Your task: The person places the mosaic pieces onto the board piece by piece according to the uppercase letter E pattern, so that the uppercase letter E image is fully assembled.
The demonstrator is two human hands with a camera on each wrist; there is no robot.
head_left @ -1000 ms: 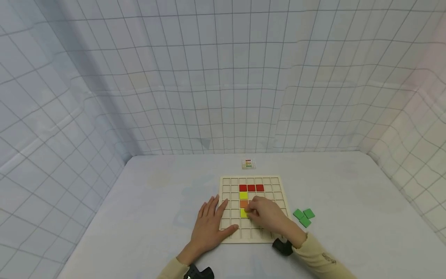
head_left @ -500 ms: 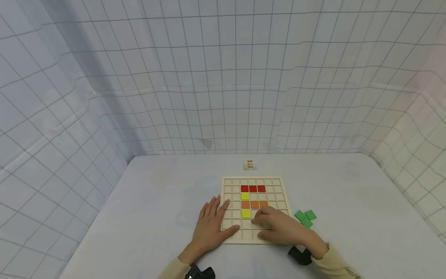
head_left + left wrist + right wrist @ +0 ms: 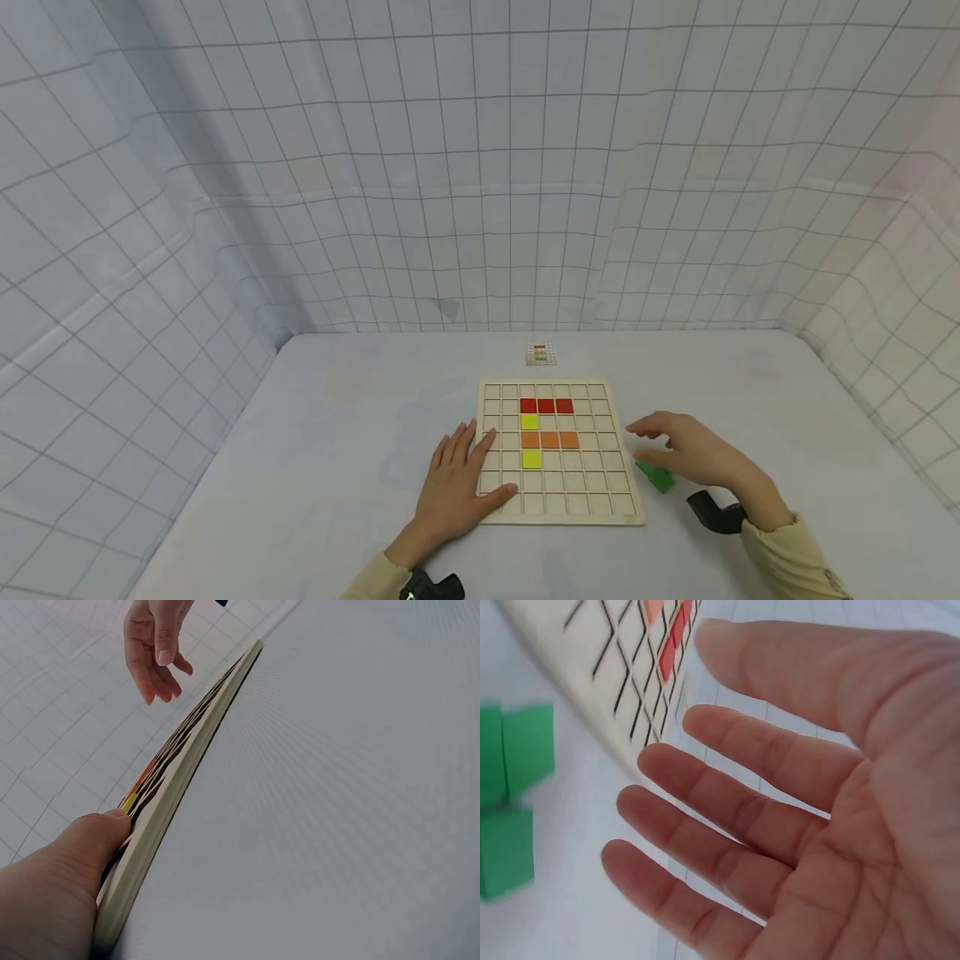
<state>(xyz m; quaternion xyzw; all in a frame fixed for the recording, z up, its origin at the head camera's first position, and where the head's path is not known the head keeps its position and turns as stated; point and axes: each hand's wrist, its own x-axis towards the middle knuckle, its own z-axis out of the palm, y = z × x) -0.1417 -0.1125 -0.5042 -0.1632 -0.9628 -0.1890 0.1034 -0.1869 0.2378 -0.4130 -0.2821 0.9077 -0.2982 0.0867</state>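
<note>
A pale grid board [image 3: 562,507] lies flat on the table. My left hand [image 3: 452,493] rests spread on its left edge, thumb on the near squares. Three red tiles [image 3: 546,406] form a row near the far side, with a yellow tile [image 3: 528,422] under the leftmost. Below that come a row of three orange tiles [image 3: 550,440] and a second yellow tile [image 3: 531,459]. My right hand [image 3: 693,448] hovers off the board's right edge with nothing in its fingers. Green tiles [image 3: 657,477] lie beneath it, partly hidden; the right wrist view shows three green tiles [image 3: 507,847].
A small card [image 3: 540,354] with a coloured grid pattern lies behind the board. White table surface [image 3: 360,433] stretches to both sides. Checked cloth [image 3: 480,183] hangs around the back and sides. Each wrist wears a black camera mount [image 3: 717,512].
My right hand has left the board and moved right, over the green tiles. The orange row, partly covered by that hand before, is now fully in sight. My left hand stays put.
</note>
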